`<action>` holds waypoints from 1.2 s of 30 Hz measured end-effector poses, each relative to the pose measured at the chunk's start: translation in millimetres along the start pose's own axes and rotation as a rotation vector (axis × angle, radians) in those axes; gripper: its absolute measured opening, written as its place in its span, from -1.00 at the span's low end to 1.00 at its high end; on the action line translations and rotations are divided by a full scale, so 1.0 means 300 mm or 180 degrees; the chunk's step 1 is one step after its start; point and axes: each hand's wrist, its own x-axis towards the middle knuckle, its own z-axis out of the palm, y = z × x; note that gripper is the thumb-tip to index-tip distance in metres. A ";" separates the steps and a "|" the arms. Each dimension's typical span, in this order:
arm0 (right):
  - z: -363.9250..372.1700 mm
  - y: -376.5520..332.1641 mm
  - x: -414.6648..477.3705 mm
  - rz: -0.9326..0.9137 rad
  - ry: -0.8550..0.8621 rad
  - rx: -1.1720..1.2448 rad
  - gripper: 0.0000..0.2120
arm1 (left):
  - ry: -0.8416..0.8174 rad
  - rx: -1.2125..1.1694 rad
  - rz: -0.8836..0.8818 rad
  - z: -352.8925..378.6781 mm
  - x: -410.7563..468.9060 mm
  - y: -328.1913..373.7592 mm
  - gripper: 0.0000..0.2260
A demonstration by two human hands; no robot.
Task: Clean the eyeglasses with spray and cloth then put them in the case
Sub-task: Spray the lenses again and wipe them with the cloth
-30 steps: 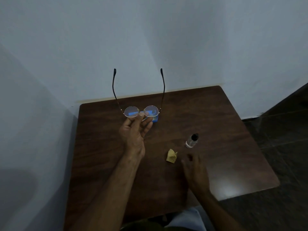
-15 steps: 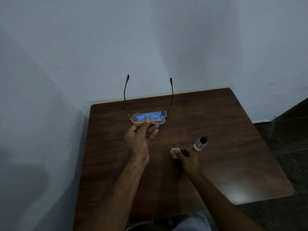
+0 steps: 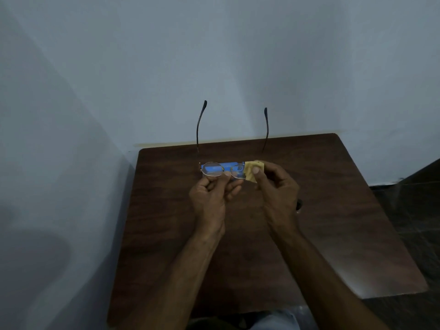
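Dark wooden table [image 3: 333,222] shoved into a pale corner. Blue case [image 3: 228,166] lying flat near the far edge, partly seen through the lenses. Left hand [image 3: 210,198] pinching the eyeglasses [image 3: 223,171] at the bridge, temples pointing away. Right hand [image 3: 276,186] pinching the yellow cloth [image 3: 252,171] against the right lens. Spray bottle [image 3: 298,204] mostly hidden behind the right wrist.
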 end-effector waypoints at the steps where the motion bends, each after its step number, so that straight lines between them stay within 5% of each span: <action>1: 0.004 -0.007 0.007 -0.0028 -0.0033 -0.0055 -0.86 | -0.0006 0.0030 0.0007 -0.006 -0.003 0.003 -0.80; 17: 0.050 -0.259 0.202 -0.0118 0.0098 0.0429 -0.92 | 0.0042 0.0368 0.0316 -0.031 -0.051 -0.023 -0.87; 36: 0.019 -0.049 -0.014 -0.0184 0.0123 -0.0124 -0.89 | 0.0012 -0.0013 0.0047 -0.011 -0.020 0.026 -0.81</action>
